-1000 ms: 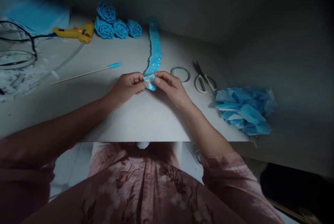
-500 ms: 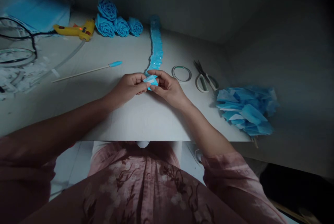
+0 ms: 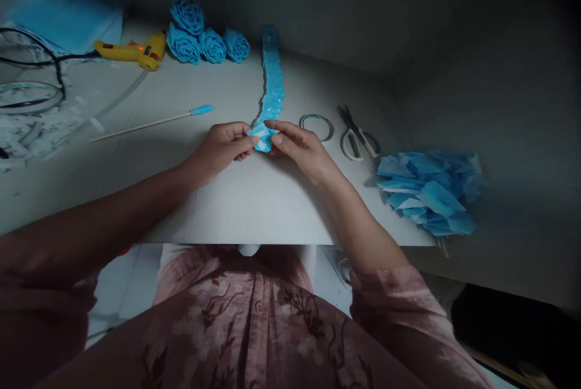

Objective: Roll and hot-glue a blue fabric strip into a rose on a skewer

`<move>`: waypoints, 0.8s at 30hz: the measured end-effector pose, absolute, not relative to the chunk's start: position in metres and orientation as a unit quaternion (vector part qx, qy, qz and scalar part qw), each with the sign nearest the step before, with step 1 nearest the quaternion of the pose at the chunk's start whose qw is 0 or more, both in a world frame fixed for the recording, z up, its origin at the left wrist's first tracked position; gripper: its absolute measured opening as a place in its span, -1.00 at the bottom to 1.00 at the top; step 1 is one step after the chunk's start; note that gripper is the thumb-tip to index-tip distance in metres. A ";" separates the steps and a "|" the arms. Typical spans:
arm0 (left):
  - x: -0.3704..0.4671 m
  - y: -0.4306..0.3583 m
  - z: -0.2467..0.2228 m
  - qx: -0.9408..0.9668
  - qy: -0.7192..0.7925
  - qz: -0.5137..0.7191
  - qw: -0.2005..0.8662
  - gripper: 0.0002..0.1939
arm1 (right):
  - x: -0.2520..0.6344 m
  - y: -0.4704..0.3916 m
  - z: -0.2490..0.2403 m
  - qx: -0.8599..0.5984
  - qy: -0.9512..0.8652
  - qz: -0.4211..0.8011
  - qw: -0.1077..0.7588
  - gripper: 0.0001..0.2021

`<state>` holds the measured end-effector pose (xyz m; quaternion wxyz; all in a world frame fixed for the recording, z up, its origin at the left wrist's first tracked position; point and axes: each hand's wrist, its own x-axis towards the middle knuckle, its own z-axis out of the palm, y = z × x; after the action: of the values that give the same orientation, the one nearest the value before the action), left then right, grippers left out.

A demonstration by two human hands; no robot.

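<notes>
A long pleated blue strip lies across the table from the back toward me. Its near end, a folded blue piece with a white tape patch, is between my hands. My left hand pinches the left side of this end between thumb and fingers. On the right side, my right hand grips the same end, its index finger reaching over the top edge. The undersides of the fingers are hidden. A stick with a blue tip lies to the left of my left hand.
Rolled blue roses and a yellow glue gun sit at the back left. White scraps lie at far left. A tape ring, scissors and a bunch of blue petals are on the right.
The strip's end has turned slightly between my fingers, showing the white tape patch further left. My right hand has shifted its grip a little to the right.
</notes>
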<state>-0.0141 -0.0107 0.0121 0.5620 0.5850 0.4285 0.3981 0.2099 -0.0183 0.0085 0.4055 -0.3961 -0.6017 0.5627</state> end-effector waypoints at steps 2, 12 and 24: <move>-0.013 -0.011 0.012 0.582 0.430 0.401 0.561 -0.76 | 0.207 -0.020 0.012 -0.400 -0.594 0.573 0.399 -0.39; -0.010 -0.014 0.012 0.572 0.411 0.400 0.587 -0.77 | 0.197 -0.022 0.010 -0.408 -0.594 0.576 0.386 -0.41; -0.012 -0.014 0.012 0.587 0.418 0.386 0.576 -0.82 | 0.198 -0.023 0.009 -0.421 -0.631 0.548 0.353 -0.42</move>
<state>-0.0116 -0.0136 0.0121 0.5765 0.5866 0.4176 0.3862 0.1984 -0.0225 0.0092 0.3534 -0.4215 -0.6305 0.5476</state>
